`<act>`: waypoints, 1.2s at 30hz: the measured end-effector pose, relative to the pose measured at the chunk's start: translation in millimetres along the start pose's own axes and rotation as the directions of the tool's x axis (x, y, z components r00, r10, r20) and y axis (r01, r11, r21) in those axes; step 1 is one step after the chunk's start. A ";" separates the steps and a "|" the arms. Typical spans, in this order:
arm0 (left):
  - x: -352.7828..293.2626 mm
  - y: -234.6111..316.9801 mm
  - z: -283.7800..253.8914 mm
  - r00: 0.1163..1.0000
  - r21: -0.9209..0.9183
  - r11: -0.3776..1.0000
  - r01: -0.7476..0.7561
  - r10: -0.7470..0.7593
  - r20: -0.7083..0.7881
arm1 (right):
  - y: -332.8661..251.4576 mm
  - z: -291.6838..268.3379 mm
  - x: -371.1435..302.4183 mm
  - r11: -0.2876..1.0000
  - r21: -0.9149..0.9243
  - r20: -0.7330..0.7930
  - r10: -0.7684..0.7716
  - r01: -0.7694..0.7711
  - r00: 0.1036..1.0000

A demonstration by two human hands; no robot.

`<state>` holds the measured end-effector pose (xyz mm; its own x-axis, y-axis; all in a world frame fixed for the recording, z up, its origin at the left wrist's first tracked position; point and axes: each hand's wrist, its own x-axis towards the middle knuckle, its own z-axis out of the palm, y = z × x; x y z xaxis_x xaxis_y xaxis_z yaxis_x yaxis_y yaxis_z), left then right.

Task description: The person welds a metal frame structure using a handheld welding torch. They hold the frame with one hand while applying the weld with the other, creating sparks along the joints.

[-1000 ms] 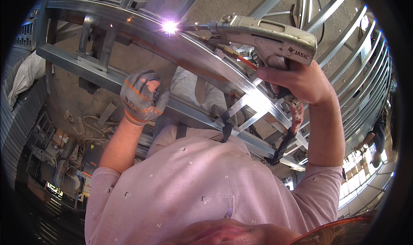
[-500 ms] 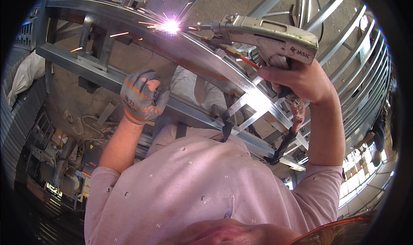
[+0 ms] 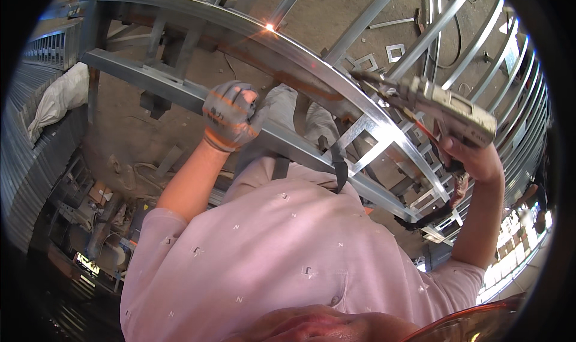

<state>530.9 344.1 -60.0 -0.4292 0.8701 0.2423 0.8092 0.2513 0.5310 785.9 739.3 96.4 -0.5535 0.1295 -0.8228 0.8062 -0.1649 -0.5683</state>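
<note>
My right hand [image 3: 477, 159], bare, grips a beige welding gun [image 3: 453, 105] at the right, its nozzle pointing left over the curved steel rail. The nozzle is apart from the small glowing spot [image 3: 269, 27] on the curved galvanized rail [image 3: 309, 63]. An orange tube runs beneath the gun's body. In a grey glove with orange stripes, my left hand [image 3: 231, 111] is closed in a fist at the straight steel tube [image 3: 279, 141] nearer my body. Its palm side is hidden, so whether it holds anything does not show.
Steel bars [image 3: 375, 21] of the frame fan out at the far side and right. A white sack [image 3: 63, 99] lies at the left beside corrugated metal sheets [image 3: 24, 162]. Square metal plates [image 3: 395, 53] and scraps lie on the floor. A dark cable [image 3: 435, 216] hangs below the gun.
The bright arc and flying sparks have died down to a small orange glow. My right hand has drawn the welding gun right and down, away from that spot. My left hand stays closed.
</note>
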 end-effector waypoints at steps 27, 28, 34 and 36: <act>-7.5 -39.0 8.2 0.960 0.362 0.924 0.122 -0.202 0.192 | 163.1 35.3 -91.2 0.994 -0.064 0.114 0.090 -0.083 0.989; -7.4 -40.9 11.4 0.963 0.362 0.926 0.106 -0.187 0.196 | 164.7 36.0 -91.4 0.994 -0.087 0.109 0.069 -0.060 0.992; -8.9 -51.3 10.7 0.956 0.415 0.908 0.054 -0.167 0.240 | 173.4 39.3 -75.2 0.997 -0.074 0.172 0.026 -0.013 0.985; -10.0 -50.0 9.3 0.954 0.389 0.918 0.079 -0.183 0.239 | 165.2 46.3 -69.3 0.999 -0.009 0.186 0.051 -0.050 0.981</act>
<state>498.5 326.8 -96.5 -0.4616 0.8851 -0.0598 0.8651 0.4641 0.1906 947.8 657.8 58.9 -0.5407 -0.0629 -0.8389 0.8349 -0.1623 -0.5260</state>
